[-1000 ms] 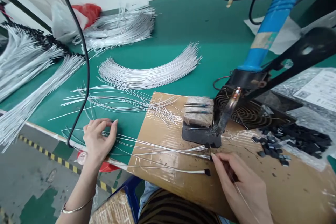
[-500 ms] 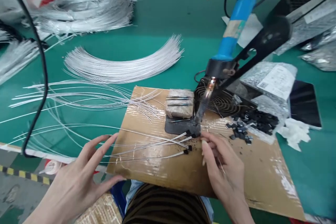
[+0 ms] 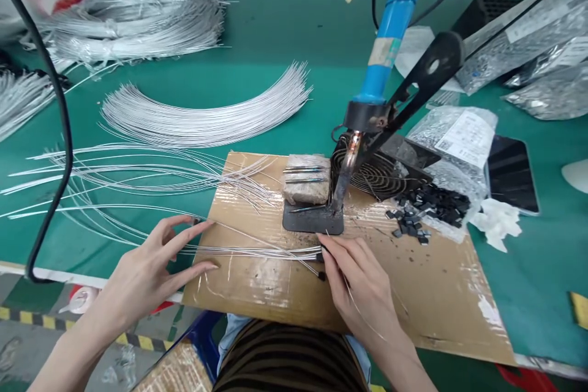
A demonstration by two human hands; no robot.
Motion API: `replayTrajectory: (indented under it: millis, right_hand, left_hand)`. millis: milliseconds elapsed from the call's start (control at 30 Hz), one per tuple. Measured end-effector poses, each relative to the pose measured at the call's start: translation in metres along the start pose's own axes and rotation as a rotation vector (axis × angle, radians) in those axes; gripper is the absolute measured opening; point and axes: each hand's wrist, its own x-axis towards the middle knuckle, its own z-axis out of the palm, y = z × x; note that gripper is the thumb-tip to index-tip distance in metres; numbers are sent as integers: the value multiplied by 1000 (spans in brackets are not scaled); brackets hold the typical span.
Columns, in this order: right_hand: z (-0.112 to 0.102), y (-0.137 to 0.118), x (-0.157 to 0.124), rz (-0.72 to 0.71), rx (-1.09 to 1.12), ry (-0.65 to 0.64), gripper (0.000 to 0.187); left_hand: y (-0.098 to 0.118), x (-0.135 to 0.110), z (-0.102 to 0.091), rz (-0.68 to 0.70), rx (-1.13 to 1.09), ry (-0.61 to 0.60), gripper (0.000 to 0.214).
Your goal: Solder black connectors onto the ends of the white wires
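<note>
My left hand [image 3: 154, 263] is spread, thumb and forefinger apart, over the left edge of the cardboard. White wires [image 3: 257, 252] with small black ends pass beside its fingers and run right across the cardboard. My right hand [image 3: 361, 278] is closed in a pinch at their black ends, and its fingers partly hide these. A thin solder wire [image 3: 353, 303] runs through this hand, its tip poking out above the fingertips. One black end [image 3: 321, 275] shows just below the fingers. Close above, a blue-handled soldering iron [image 3: 351, 159] points down in its black stand.
Cardboard [image 3: 436, 300] covers the table front. A block with metal tips [image 3: 307, 179] sits beside the iron. Small black pieces [image 3: 432, 208] lie piled at right, near plastic bags [image 3: 459, 135] and a dark tablet [image 3: 513, 174]. A white wire bundle [image 3: 206, 122] lies behind.
My right hand has moved left and down, from beside the iron's tip onto the black ends. The spread wires now lie closer together. My left hand stays spread near the wires.
</note>
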Motion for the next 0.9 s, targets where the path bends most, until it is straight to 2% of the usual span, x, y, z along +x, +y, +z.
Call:
replayTrajectory:
  millis: [133,267,433,533,700,900]
  right_hand:
    - [-5,-2,-4,36,27,-6,34]
    - [-15,-3,-10,252,86,-3,30]
    - [-19,-12,-17,580,363,-10,30]
    - [-15,-21,-18,686,515,-32,36]
    - [-11,-27,-14,713,527,6,36]
    - [-17,-15,-13,617,453,-118,32]
  left_hand:
    - [12,3,-3,-12,-2,66,51]
    - [39,12,-9,37,-19,135,48]
    - [87,33,-1,197,-164,33,56]
    - [114,46,10,238,-196,-27,55]
    - [137,59,27,255,-283,-10,25]
    - [141,59,35,263,-367,17,15]
